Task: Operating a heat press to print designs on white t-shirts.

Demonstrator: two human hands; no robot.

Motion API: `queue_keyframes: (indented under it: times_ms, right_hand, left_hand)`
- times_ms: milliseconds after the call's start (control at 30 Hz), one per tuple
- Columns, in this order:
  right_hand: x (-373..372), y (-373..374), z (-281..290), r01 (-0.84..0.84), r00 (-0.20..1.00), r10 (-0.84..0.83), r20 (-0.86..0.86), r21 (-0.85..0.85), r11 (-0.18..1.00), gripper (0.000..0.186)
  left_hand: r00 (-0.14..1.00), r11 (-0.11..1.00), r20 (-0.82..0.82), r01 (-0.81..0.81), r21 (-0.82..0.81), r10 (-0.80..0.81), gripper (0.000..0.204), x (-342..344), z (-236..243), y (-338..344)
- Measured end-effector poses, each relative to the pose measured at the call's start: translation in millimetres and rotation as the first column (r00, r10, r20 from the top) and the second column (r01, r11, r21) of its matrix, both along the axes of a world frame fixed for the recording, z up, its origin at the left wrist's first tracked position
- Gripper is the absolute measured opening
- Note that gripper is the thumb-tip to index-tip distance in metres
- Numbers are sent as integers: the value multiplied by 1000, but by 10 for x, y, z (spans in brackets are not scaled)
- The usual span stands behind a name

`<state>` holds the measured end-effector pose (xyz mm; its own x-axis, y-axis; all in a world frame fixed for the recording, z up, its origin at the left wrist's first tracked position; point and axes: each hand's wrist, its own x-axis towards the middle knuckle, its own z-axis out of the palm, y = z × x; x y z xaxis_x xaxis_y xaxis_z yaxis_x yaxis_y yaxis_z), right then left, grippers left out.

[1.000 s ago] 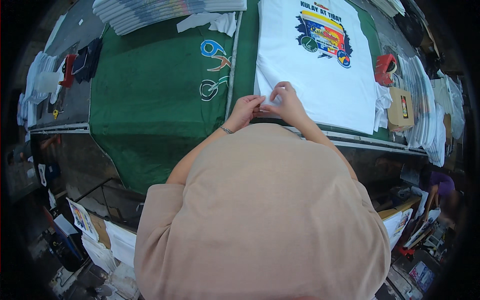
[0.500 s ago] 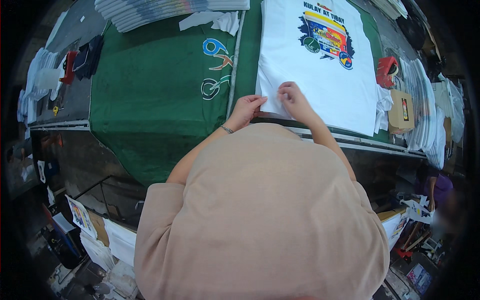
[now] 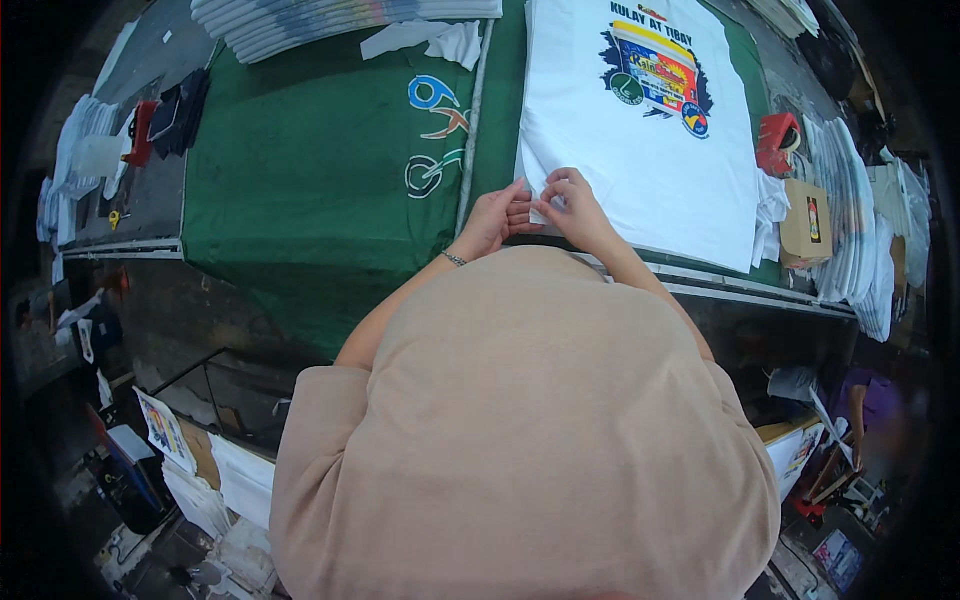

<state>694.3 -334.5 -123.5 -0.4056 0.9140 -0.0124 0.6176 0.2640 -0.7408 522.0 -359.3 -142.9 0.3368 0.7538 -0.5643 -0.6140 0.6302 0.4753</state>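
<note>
A white T-shirt (image 3: 650, 185) with a colourful paint-bucket print lies flat on the green-covered table in front of me. At its near left corner, my right hand (image 3: 580, 215) pinches a small bit of the white cloth between thumb and fingers. Close against that corner is my left hand (image 3: 490, 222), its thumb raised and its fingers stretched out beside the right fingertips. A bracelet (image 3: 454, 258) circles my left wrist. Whether the left fingers touch the cloth is hard to make out.
A stack of folded shirts (image 3: 320, 25) and white cloth scraps (image 3: 425, 42) sit at the far left. On the right are a red tape dispenser (image 3: 776, 143), a brown cardboard box (image 3: 803, 222) and stacked shirts (image 3: 842, 205). A person in purple (image 3: 872, 400) is behind at right.
My left hand has loosened its pinch on the shirt corner and opened its fingers. My right hand has moved left and down to the corner and now pinches it.
</note>
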Motion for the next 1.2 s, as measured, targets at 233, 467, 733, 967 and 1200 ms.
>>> queue_keyframes:
  times_ms: [233,467,733,967,1200]
  right_hand:
    - [71,22,61,-36,991,19,-131,-123,992,14]
    - [457,202,180,124,978,-146,-152,-150,981,14]
    - [70,-86,382,11,1000,-14,28,85,996,15]
    - [190,19,138,34,994,-41,-99,-72,997,16]
    - [681,208,-47,329,937,-344,62,177,928,15]
  left_hand:
    - [992,983,-118,61,175,-41,18,21,-190,-23]
    - [990,987,-129,70,146,-51,17,28,-118,-30]
    - [995,989,-98,41,139,-28,19,37,-102,-25]
    - [994,986,-101,53,159,-38,22,16,-196,-35]
    - [841,962,-536,199,189,-69,28,-77,-190,-61]
